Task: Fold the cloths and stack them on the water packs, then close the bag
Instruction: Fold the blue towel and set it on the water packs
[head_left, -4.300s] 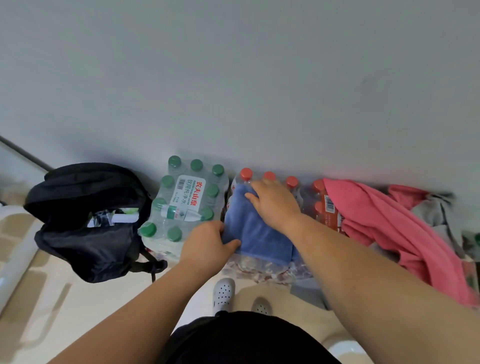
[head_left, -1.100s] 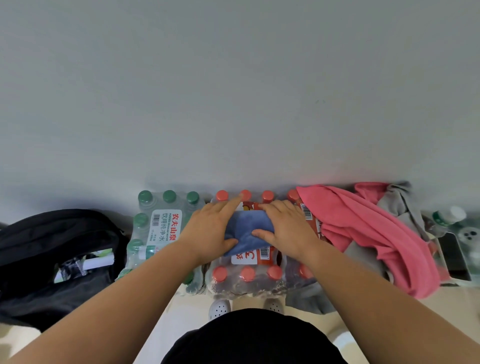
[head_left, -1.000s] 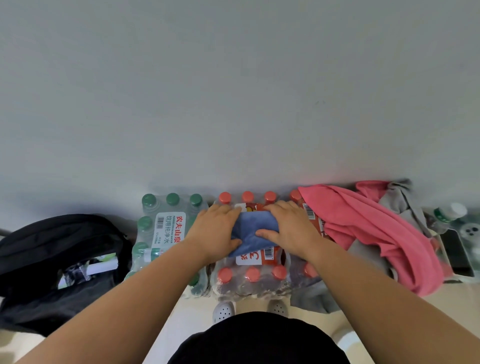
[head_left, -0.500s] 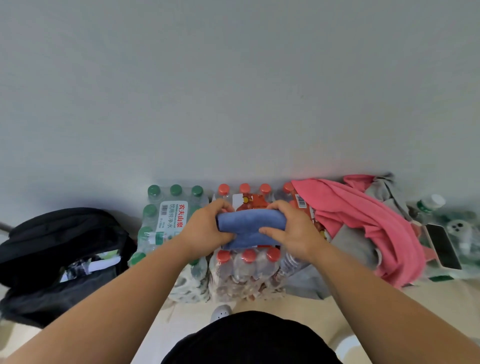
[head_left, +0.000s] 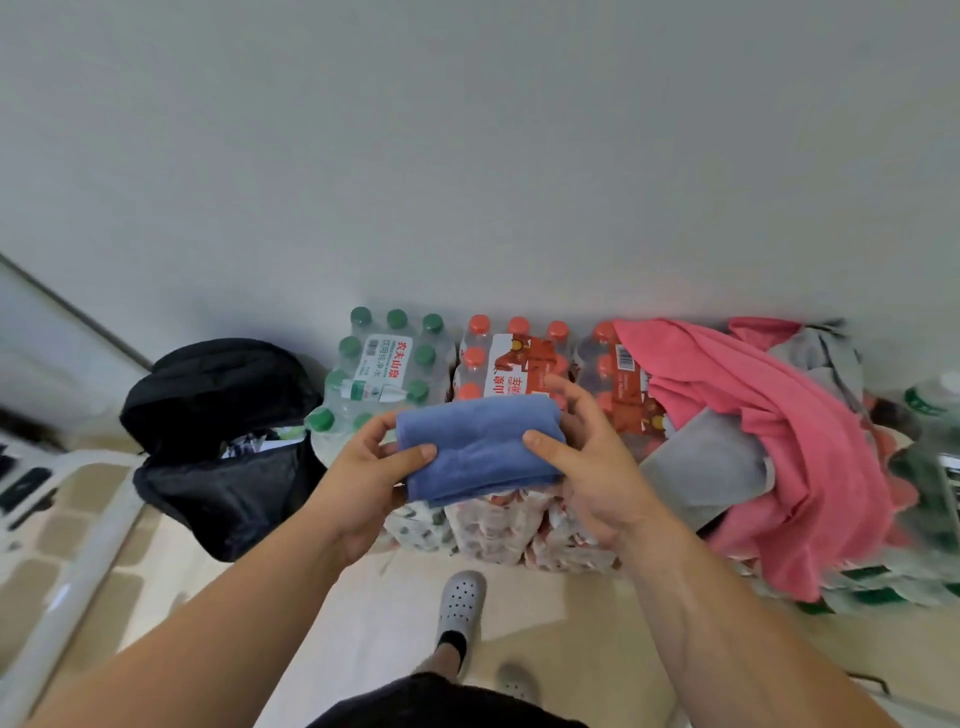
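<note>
Blue cloth (head_left: 480, 449), folded, ends pinched in left hand (head_left: 363, 470) and right hand (head_left: 595, 462), aloft over red-capped water pack (head_left: 511, 371).

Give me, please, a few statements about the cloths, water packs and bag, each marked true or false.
1. The left hand and right hand hold a folded blue cloth. True.
2. The bag is zipped shut. False: it gapes open, with things showing inside.
3. The pink cloth lies neatly folded on the green-capped pack. False: it lies crumpled over the red-capped packs at the right.
4. A grey cloth lies partly under the pink one. True.
</note>
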